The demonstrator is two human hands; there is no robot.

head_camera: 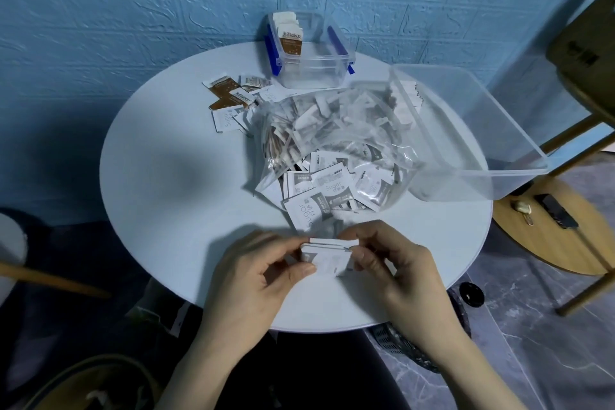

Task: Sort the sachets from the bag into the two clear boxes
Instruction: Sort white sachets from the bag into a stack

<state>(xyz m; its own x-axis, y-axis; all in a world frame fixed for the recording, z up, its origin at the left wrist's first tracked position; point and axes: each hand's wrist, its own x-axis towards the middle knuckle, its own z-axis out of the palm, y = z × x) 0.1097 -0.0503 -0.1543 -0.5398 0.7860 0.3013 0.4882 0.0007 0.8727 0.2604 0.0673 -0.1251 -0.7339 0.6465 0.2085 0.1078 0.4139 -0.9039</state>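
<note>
Two bare hands square up a small stack of white paper sugar sachets (327, 258) over the near edge of the round pale-blue table (159, 176), apparently evening the edges so the bundle can go into a box as one. The left hand (256, 273) pinches the stack's left end between thumb and curled fingers; the right hand (396, 263) grips its right end the same way. The stack stands on edge, its long axis running left to right across the person's front, faces turned toward and away from the camera.

Farther left and back, a loose scatter of brown-and-white and plain white sachets (233, 100) lies flat on the tabletop, seemingly put aside for later. Behind it, the small clear plastic box with blue side clips (309, 53) stands against the blue textured wall, a row of brown-printed sachets (290, 35) upright in its left end. In the middle, the crumpled clear plastic bag (332, 150) sags open toward the person, white sachets marked "Sugar" spilling from its mouth. At right, the large clear plastic tub (472, 130) overhangs the table's rim, with a few white sachets visible at its far end.
</note>
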